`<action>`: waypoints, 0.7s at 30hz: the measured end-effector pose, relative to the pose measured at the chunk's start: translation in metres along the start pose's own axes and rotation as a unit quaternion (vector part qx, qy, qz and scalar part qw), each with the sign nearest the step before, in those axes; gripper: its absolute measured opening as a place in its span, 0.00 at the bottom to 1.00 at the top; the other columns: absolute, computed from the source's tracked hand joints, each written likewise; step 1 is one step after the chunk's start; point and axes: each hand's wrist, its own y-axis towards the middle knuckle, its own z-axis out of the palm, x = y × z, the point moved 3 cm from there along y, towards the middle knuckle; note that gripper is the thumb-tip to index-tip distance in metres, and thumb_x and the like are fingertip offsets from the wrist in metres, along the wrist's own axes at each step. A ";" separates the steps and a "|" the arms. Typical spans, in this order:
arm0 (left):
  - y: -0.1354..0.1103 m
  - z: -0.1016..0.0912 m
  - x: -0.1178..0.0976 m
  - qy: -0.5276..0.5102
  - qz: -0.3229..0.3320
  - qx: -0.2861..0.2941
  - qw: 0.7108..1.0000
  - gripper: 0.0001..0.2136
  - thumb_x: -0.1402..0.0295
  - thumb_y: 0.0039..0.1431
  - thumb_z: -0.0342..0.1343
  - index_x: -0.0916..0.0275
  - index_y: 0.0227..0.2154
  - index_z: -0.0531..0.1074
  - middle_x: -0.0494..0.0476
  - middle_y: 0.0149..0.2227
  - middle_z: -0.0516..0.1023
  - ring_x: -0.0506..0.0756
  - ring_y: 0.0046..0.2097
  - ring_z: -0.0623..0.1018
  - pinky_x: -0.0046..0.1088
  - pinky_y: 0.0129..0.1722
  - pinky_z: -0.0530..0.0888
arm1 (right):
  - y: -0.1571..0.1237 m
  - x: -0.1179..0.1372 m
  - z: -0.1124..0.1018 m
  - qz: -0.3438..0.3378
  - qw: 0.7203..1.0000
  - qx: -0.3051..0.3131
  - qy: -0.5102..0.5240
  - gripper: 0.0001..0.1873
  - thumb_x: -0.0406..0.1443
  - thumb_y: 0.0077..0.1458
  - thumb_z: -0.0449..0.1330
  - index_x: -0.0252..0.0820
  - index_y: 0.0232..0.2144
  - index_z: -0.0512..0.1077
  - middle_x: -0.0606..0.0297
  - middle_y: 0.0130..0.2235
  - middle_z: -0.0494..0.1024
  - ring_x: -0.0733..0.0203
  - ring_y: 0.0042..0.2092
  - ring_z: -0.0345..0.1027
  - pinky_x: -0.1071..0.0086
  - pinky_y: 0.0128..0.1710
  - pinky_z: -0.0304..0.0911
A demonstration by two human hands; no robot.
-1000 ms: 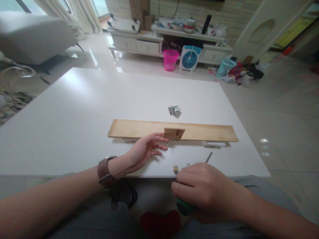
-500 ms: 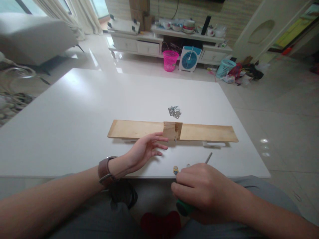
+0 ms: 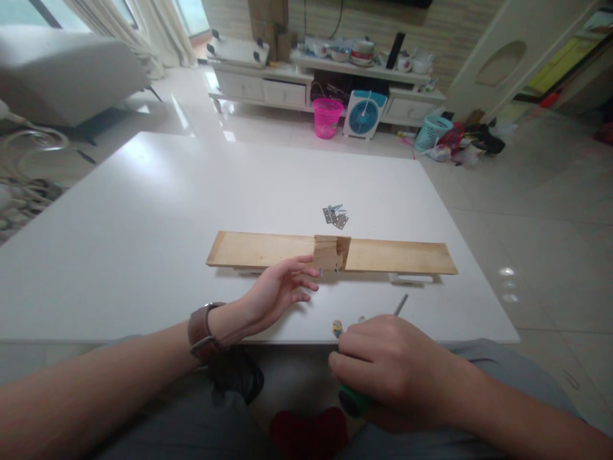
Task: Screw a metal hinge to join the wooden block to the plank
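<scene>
Nearer than the wooden plank [image 3: 258, 249], the right hand [image 3: 393, 374] hides most of the screwdriver [image 3: 401, 305]'s grip, and a pale object [image 3: 361, 319] beside that hand is too small to name. Under the plank, a white support [image 3: 414, 278] is mostly covered. Beyond it, overlapping hinges [image 3: 327, 215] and screws [image 3: 338, 208] defy counting. Far left of the plank, the view's edge cuts off a grey sofa [image 3: 62, 73]

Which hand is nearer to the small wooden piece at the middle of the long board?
Left: the left hand is just left of the small wooden piece; the right hand is farther, rightward and nearer the person.
</scene>
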 end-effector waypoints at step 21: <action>0.000 -0.004 0.008 0.033 -0.018 0.030 0.999 0.15 0.66 0.63 0.58 0.59 0.52 0.69 0.60 0.43 0.79 0.57 0.39 0.82 0.30 0.35 0.75 | 0.000 -0.001 0.002 0.002 1.000 0.005 0.004 0.05 0.30 0.56 0.54 0.43 0.28 0.67 0.71 0.27 0.71 0.64 0.26 0.55 0.64 0.24 0.44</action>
